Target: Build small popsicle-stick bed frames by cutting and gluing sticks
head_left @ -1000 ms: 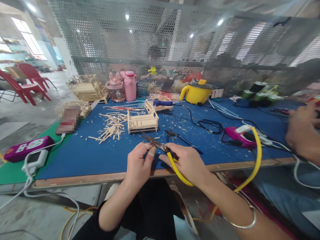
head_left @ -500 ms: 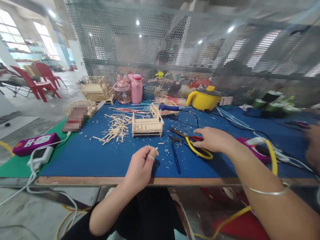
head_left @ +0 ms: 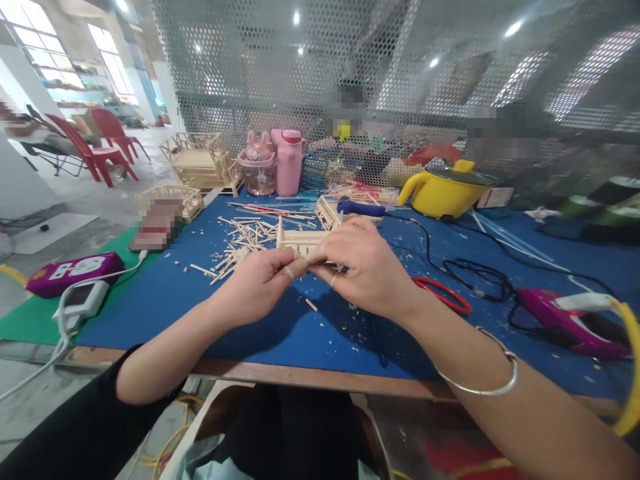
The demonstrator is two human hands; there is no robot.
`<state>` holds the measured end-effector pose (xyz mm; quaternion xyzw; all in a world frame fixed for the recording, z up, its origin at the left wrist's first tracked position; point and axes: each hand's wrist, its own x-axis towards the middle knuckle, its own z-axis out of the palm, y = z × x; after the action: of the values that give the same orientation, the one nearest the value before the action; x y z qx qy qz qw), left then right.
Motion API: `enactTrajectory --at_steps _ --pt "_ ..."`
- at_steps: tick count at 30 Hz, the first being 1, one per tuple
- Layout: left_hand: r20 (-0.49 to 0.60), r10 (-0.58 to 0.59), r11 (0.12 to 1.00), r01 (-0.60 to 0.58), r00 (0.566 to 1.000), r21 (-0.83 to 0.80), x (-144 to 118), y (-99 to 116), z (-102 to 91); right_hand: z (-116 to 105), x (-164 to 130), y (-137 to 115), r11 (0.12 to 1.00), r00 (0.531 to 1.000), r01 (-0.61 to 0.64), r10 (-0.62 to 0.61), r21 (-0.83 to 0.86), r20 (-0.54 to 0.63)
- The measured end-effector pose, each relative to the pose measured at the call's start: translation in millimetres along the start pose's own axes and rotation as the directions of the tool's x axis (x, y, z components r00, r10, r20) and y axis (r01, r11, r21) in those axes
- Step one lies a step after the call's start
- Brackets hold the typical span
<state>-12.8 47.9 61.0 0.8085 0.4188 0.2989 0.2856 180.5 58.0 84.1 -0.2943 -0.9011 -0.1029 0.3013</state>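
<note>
Your left hand [head_left: 260, 283] and your right hand [head_left: 363, 267] meet over the blue desk [head_left: 165, 307], fingertips together. They pinch something tiny between them, too small to tell what it is. Your right wrist wears a thin silver bangle [head_left: 493, 387].

Just behind your hands sits the small wooden stick frame [head_left: 300, 241], and your right hand touches its front edge. A loose bit of stick [head_left: 311, 305] lies on the desk just in front of the frame. Left of the frame lies a messy pile of little wooden sticks [head_left: 240, 243]. Right of the frame lie red-handled scissors [head_left: 443, 295], and further right a purple glue gun [head_left: 560, 313]. Far left of the frame is a purple power strip [head_left: 67, 273].

Behind the frame lies a blue-handled tool [head_left: 360, 209]. Further back stand a pink water bottle [head_left: 290, 162] and a yellow pot with a lid [head_left: 445, 189].
</note>
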Motion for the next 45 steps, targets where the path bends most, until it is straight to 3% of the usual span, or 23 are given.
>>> enactTrajectory --at_steps 3,5,7,9,13,18,22,26,38,41,45 --pt "0.029 -0.016 0.99 0.012 0.999 0.144 12.6 -1.2 -22.4 5.5 -1.3 7.7 0.998 0.998 -0.058 0.059 0.021 -0.021" --pt "-0.129 -0.062 0.976 0.087 0.99 0.2 28.5 -4.4 -39.1 15.3 -3.1 13.9 0.996 0.994 -0.087 0.087 0.002 -0.066" --pt "-0.222 -0.009 0.974 0.059 0.975 0.221 48.2 -10.0 -50.2 28.1 -5.0 19.2 0.994 0.991 -0.089 0.082 -0.061 -0.108" --pt "-0.119 0.034 0.982 -0.011 0.992 0.187 66.6 -16.4 -52.9 40.3 -6.4 22.3 0.986 0.989 -0.078 0.058 -0.148 -0.136" --pt "0.07 0.091 0.98 -0.102 0.993 0.17 82.2 -27.7 -43.8 54.8 -7.6 22.1 0.965 0.987 -0.059 0.019 -0.256 -0.159" --pt "0.129 0.197 0.974 -0.209 0.972 0.087 71.0 -38.9 -37.2 59.6 -8.9 18.7 0.962 0.978 -0.124 0.078 -0.243 -0.192" --pt "0.167 0.242 0.958 -0.263 0.956 0.116 63.5 -41.5 -33.9 62.3 -10.9 18.0 0.958 0.973 -0.172 0.129 -0.23 -0.19" --pt "0.143 0.291 0.934 -0.313 0.946 0.172 62.3 -40.9 -27.9 64.9 -12.4 17.3 0.959 0.966 -0.22 0.189 -0.179 -0.177" --pt "0.046 0.28 0.925 -0.282 0.959 0.254 63.0 -42.4 -16.6 61.0 -12.3 14.2 0.955 0.951 -0.275 0.253 -0.114 -0.176" --pt "0.032 0.274 0.927 -0.273 0.961 0.258 62.6 -42.5 -15.7 53.4 -14.6 11.9 0.933 0.919 -0.354 0.336 -0.057 -0.206" --pt "0.012 0.276 0.924 -0.269 0.961 0.27 62.4 -42.3 -14.3 48.1 -20.7 9.5 0.865 0.864 -0.499 0.491 -0.06 -0.11"
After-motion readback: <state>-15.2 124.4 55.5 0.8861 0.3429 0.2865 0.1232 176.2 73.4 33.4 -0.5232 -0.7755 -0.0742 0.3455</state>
